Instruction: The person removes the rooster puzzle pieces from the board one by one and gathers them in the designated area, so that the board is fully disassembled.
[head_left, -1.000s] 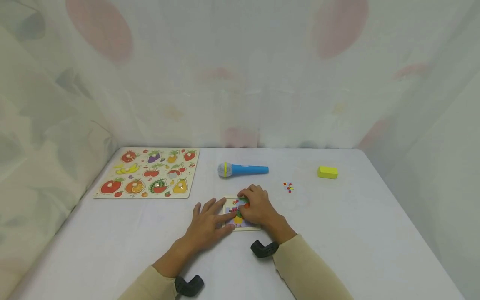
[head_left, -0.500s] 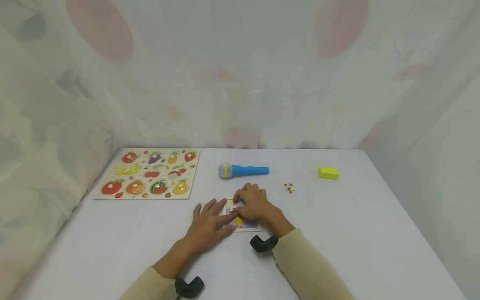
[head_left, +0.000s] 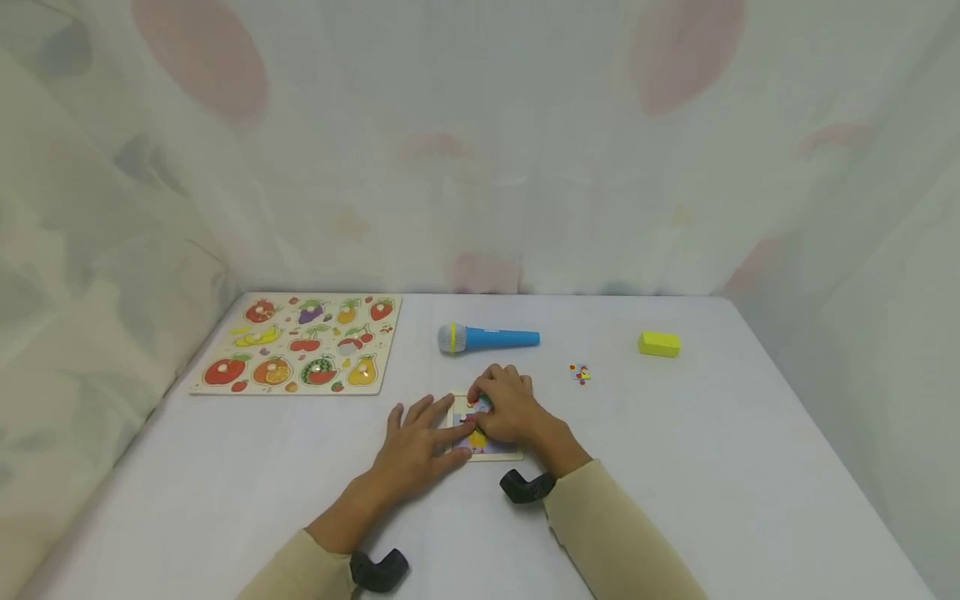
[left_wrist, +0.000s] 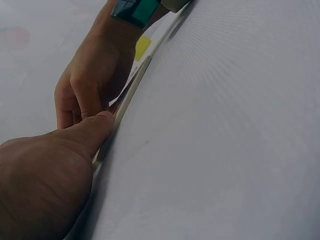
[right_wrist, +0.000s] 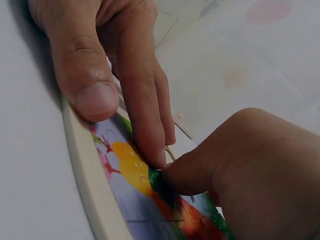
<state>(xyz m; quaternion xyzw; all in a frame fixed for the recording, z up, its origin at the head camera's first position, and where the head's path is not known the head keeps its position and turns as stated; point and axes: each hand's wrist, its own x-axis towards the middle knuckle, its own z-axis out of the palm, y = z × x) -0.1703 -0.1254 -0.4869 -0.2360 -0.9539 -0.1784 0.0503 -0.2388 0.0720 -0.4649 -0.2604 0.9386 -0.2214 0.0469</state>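
Note:
A small jigsaw puzzle in a pale wooden frame point(head_left: 495, 457) lies on the white table, its colourful picture partly covered by both hands. My left hand point(head_left: 417, 443) rests at its left side with fingers spread; the thumb is on the frame's near edge and the index finger reaches onto the picture. In the right wrist view, that index fingertip meets the thumb of my right hand point(right_wrist: 265, 170). Curled over the upper right of the puzzle, the right hand pinches a light-blue puzzle piece point(head_left: 482, 404), mostly hidden. A loose puzzle piece point(head_left: 581, 373) lies to the right.
Behind the puzzle lies a blue toy microphone point(head_left: 491, 337). A fruit peg puzzle board point(head_left: 386, 358) is at the back left, and a yellow block point(head_left: 659, 343) at the back right. Patterned white cloth point(head_left: 480, 208) hangs behind and beside the table.
My right hand has shifted slightly left over the puzzle, and a light-blue piece now shows under its fingers where orange and green showed. The left hand stays in place.

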